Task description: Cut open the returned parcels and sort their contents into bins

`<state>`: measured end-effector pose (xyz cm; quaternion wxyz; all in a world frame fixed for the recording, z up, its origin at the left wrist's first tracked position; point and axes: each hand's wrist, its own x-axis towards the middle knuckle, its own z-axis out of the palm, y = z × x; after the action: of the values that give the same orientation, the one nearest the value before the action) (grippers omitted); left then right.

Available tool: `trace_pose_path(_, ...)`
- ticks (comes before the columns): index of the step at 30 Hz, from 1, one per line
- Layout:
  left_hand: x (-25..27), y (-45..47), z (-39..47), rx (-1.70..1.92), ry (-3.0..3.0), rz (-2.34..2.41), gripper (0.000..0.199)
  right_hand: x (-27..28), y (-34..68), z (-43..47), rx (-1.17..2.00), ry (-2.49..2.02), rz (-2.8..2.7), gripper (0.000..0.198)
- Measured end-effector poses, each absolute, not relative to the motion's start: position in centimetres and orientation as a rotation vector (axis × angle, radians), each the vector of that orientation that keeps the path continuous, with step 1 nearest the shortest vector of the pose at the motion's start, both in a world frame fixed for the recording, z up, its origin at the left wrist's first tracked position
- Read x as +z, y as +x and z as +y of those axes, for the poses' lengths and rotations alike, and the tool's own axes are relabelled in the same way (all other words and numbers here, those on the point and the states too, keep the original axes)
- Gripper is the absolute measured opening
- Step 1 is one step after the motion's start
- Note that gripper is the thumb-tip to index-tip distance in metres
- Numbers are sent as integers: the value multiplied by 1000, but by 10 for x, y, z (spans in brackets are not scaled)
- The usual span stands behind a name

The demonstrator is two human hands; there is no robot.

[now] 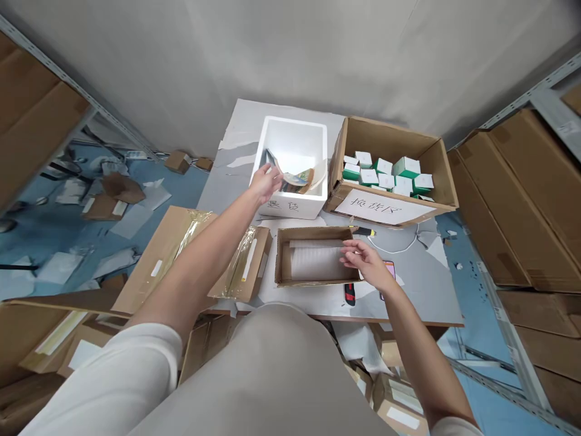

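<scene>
My left hand (267, 183) reaches over the left rim of a white foam box (294, 207); its fingers look apart. Just beyond its fingertips, thin printed booklets (297, 179) lean inside that box, and whether a finger touches them is unclear. An open cardboard box (313, 282) stands nearer my body, with a sheet of white foam wrap (315, 261) inside. Over this box's right end hovers my right hand (363, 260), fingers loosely spread, with nothing visible in them.
A larger carton (390, 209) holds several green-and-white small boxes (406, 166). Taped cartons (166, 254) lie left on the table. A red-black box cutter (349, 294), a yellow-black marker (363, 231) and a phone (389, 269) lie right. Shelves with cartons (521, 200) flank the table.
</scene>
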<state>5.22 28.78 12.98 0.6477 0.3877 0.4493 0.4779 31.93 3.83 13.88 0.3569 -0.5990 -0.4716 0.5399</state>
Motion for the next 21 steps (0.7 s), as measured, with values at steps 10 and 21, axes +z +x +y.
trace_pose_path(10,180,22,170,804,1407,951,54,106,245,109,837,-2454,-2667,90)
trace_pose_path(21,162,18,88,732,1936,963,118,222,258,73,964,-1233,-2193,22)
